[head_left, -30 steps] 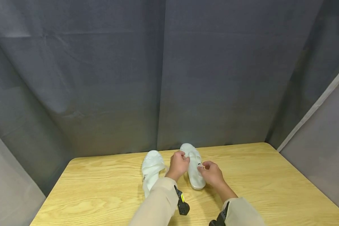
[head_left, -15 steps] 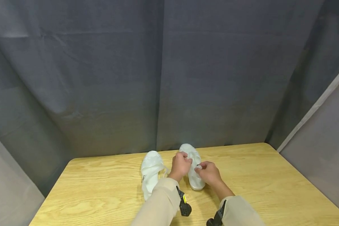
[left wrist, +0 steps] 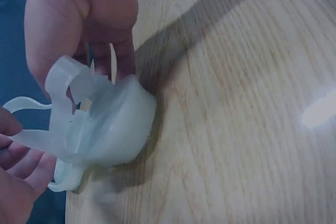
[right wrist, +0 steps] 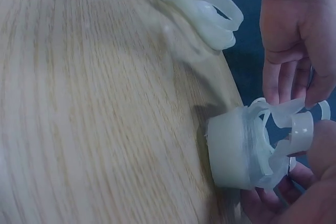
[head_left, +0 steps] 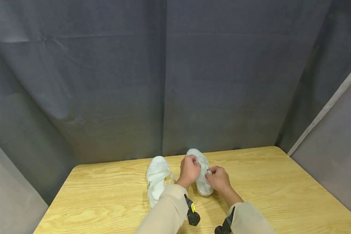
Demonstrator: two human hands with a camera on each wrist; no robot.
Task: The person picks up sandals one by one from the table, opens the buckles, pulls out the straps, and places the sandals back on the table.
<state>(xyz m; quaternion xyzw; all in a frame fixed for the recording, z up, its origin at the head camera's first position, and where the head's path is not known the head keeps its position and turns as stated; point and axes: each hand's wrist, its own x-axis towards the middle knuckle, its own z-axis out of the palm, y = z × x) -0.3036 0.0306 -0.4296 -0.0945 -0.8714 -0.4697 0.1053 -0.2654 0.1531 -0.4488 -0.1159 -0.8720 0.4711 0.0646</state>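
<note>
Two pale translucent jelly sandals stand on the wooden table, toes toward the curtain. At the right sandal (head_left: 204, 189), my left hand (head_left: 190, 168) pinches the free end of the ankle strap (left wrist: 34, 137) between thumb and finger. My right hand (head_left: 219, 179) grips the other side of the strap, by a small metal buckle (head_left: 209, 171), with its fingers bent behind it. A broad strap loop (right wrist: 302, 132) rises over the heel (right wrist: 228, 148). Apart from both hands, the left sandal (head_left: 156, 177) lies to the left, partly behind my left sleeve. Whether the strap end passes through the buckle is hidden.
The wooden table (head_left: 105, 191) ends just beyond the sandals' toes, at a grey curtain (head_left: 120, 97). Light panels (head_left: 333, 146) flank the right and left sides. A buckle (head_left: 149, 184) shows on the left sandal's outer side.
My left hand has moved slightly right, toward my right hand. The buckle at my right fingertips is tilted up and shows more plainly. Both sandals stay in place.
</note>
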